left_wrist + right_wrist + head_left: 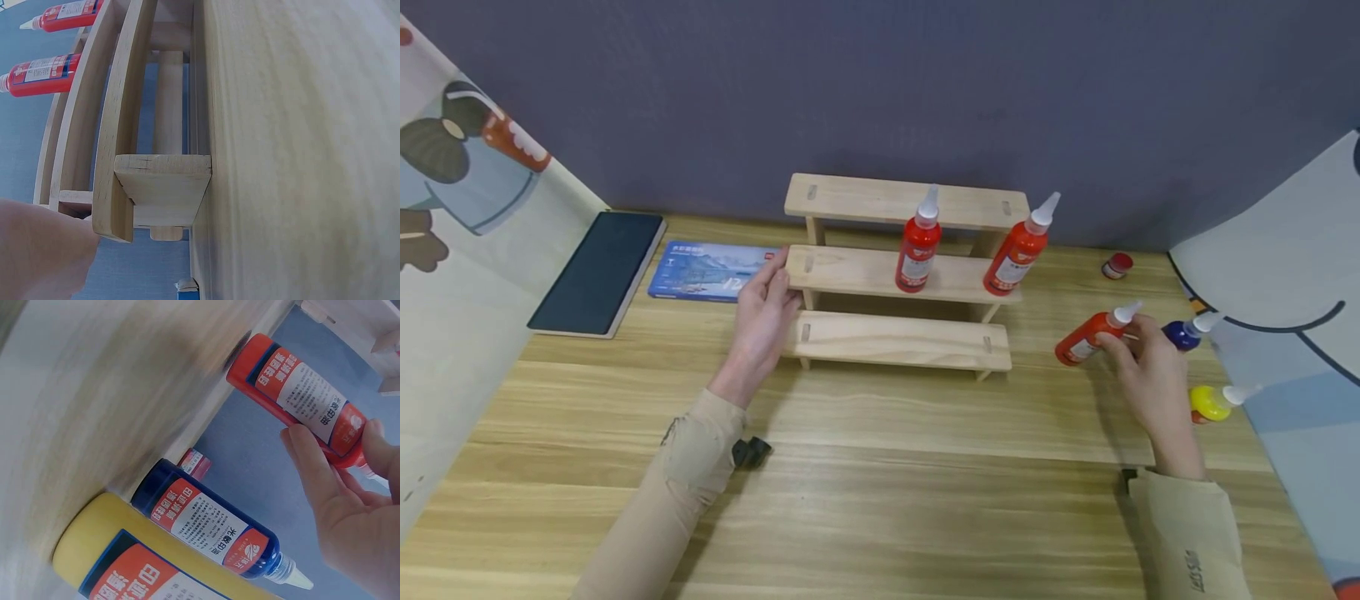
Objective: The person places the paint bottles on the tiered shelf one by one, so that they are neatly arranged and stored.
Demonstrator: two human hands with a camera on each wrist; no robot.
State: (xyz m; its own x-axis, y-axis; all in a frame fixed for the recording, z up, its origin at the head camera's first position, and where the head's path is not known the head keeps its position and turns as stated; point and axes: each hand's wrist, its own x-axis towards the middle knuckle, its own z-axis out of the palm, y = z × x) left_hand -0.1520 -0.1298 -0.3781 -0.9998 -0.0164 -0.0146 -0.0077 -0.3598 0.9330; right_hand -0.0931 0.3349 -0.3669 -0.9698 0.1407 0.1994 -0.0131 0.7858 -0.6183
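At the left end of a three-step wooden display rack [898, 340], my left hand [762, 317] grips the middle step. The left wrist view shows the rack's near side [164, 187], with part of that hand beside it. My right hand [1150, 367] pinches a red ink bottle [300, 397] near its white nozzle, between thumb and fingers. The bottle tilts, its base close over the table. Two more red bottles stand on the middle step, one near the center [917, 254] and one at the right end [1017, 257].
Right of my right hand are a blue bottle [209, 519] and a yellow bottle [1210, 404]. A small red jar [1117, 266] sits farther back. Left of the rack lie a blue flat box [707, 271] and a dark tablet-like slab [598, 273]. A dark wall [880, 92] rises behind.
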